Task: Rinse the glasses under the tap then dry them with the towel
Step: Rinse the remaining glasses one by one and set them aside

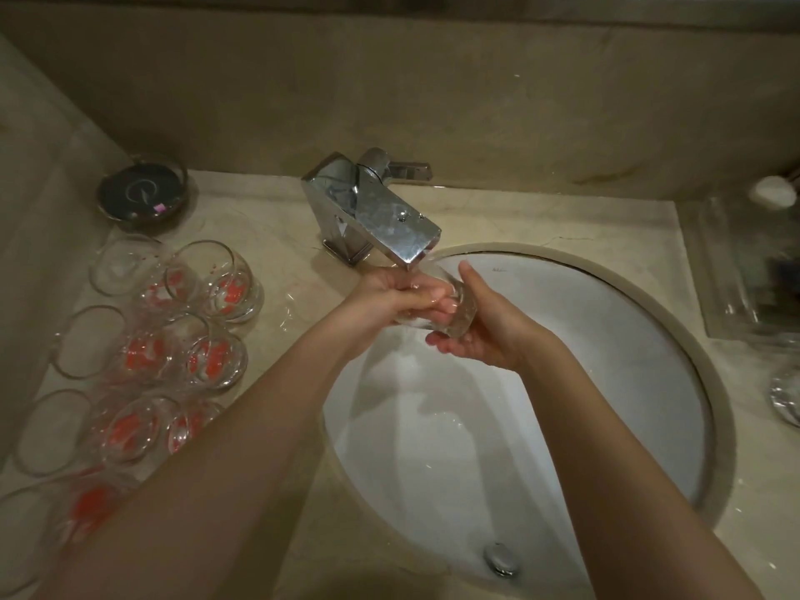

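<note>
Beige counter [277,270]; under the tap [372,218] I see both hands, left [389,296] and right [485,335], curled round 1 wet glass [454,313]: slippery, fragile, best gripped round its wall.

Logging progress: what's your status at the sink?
Both hands, left hand and right hand, gripping glass under running tap. More glasses waiting left. Nothing blocking.

A single head-worn wide-angle view looks steeply down and forward from close above the round white ceramic sink [606,339]. The square chrome tap [372,214] sits just above centre, and both forearms reach in from the lower edge.
</note>
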{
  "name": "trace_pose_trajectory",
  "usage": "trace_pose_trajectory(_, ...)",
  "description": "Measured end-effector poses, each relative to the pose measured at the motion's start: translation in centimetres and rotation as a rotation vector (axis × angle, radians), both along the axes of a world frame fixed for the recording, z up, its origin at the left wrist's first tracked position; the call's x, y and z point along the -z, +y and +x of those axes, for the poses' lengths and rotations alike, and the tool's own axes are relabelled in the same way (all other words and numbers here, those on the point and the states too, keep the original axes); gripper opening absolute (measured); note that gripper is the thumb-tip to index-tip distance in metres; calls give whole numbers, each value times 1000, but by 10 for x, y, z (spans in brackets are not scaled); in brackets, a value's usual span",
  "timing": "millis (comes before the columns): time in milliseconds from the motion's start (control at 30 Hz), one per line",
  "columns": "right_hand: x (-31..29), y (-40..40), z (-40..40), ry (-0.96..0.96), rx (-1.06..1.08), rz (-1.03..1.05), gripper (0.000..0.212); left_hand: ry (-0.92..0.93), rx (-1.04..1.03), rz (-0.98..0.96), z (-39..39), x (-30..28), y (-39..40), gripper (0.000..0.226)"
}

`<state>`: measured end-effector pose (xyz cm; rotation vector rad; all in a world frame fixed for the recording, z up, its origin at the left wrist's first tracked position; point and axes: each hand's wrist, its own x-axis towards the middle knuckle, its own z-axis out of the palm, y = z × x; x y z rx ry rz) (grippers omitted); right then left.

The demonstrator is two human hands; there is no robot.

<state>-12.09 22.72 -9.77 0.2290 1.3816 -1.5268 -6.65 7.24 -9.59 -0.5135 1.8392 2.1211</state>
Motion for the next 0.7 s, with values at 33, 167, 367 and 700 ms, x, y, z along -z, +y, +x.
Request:
trace_pose_trajectory(33, 0, -1, 1, 0, 16, 9, 52, 2, -13, 1, 0, 0, 1, 11)
trace_pose_trajectory(167, 9, 4, 5, 169, 86, -75, 29, 24, -39, 6, -3, 0, -2, 28)
trace_pose_trajectory(367, 10, 7, 7, 184, 90, -96, 44, 37, 7, 12, -1, -9, 2, 23)
trace_pose_trajectory(700, 13, 3, 17, 239, 248, -41, 37, -2, -65, -10, -6, -1, 5, 6)
